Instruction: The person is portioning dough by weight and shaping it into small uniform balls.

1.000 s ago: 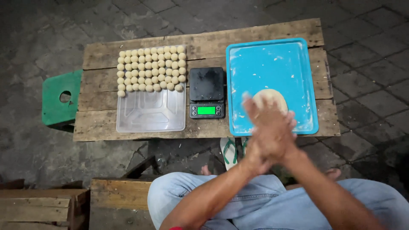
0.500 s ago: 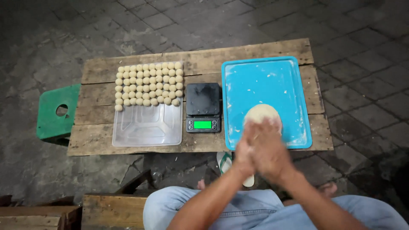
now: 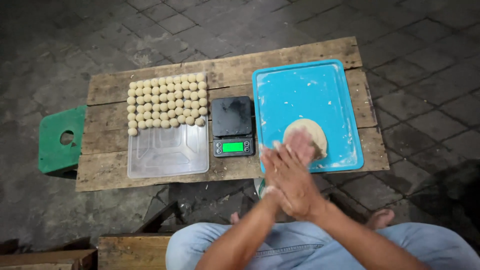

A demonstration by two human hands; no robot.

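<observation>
Right hand [image 3: 295, 182] lies flat over left hand [image 3: 274, 176], palms pressed together, fingers straight and closed; whether anything sits between them cannot be told. Just beyond the fingertips, a rounded, pale dough mound [image 3: 309, 135] rests on a flour-smeared blue plastic tray [image 3: 305, 85]. Left of it: a black digital scale [image 3: 232, 126] with lit green display, then a clear tray [image 3: 167, 155] bearing rows of small dough balls [image 3: 167, 106], all on a rough plank table [image 3: 150, 82].
</observation>
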